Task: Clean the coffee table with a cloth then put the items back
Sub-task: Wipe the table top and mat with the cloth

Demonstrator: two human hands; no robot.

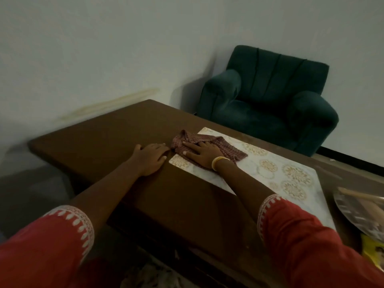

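A dark brown wooden coffee table [99,140] fills the middle of the view. A pale panel with round gold patterns [286,173] covers its right part. A crumpled reddish checked cloth [187,140] lies at the panel's far left corner. My right hand [204,155], a yellow bangle on its wrist, presses flat on the cloth with the fingers spread. My left hand [150,159] rests palm down on the bare wood just left of the cloth, holding nothing.
A dark green armchair [268,98] stands against the wall beyond the table's far right corner. A shiny round metal tray [361,210] with a wooden stick on it shows at the right edge, a yellow object [374,250] below it.
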